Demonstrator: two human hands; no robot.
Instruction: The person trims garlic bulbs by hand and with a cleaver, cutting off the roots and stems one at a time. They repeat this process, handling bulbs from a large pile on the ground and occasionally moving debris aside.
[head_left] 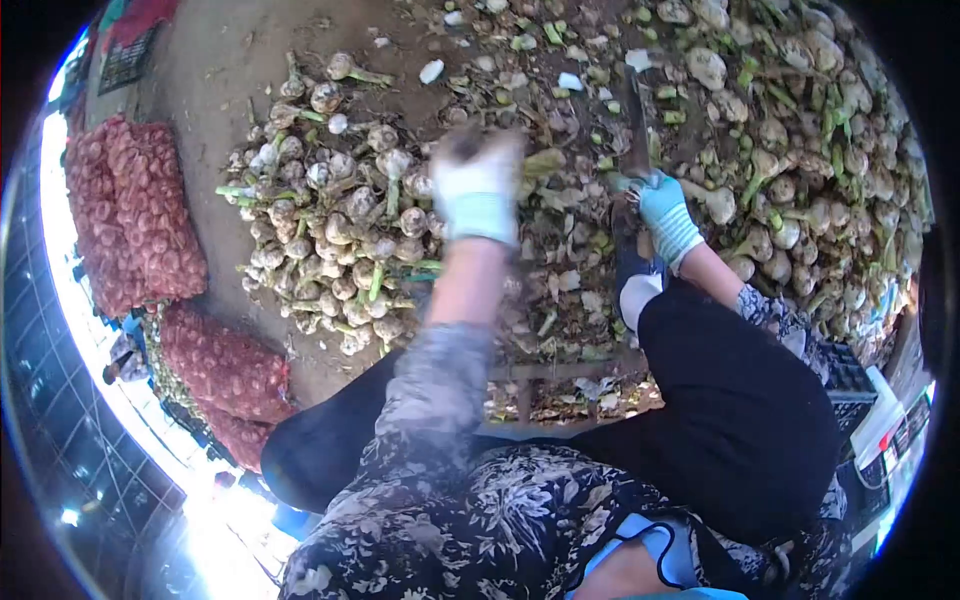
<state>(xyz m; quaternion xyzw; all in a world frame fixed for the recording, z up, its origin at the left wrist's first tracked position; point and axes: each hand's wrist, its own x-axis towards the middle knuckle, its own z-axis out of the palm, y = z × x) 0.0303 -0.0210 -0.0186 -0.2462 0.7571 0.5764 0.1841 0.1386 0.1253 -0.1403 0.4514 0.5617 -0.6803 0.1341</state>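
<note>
My left hand (478, 188), in a white and pale-green glove, is over the right edge of a heap of garlic bulbs (340, 230). Motion smears its fingers, and a dark blur at their tips cannot be made out. My right hand (664, 212), gloved in the same way, is closed beside a long, narrow dark blade or bar (634, 120) that runs away from me. What its fingers hold is hidden. Cut stalks and papery skins (570, 240) lie between my hands.
A large pile of garlic with stalks (790, 170) covers the right side. Red mesh sacks (135, 215) full of bulbs stand at the left, with another mesh sack (225, 360) nearer me. A dark crate (848, 385) is by my right knee. My legs (740, 390) flank the work area.
</note>
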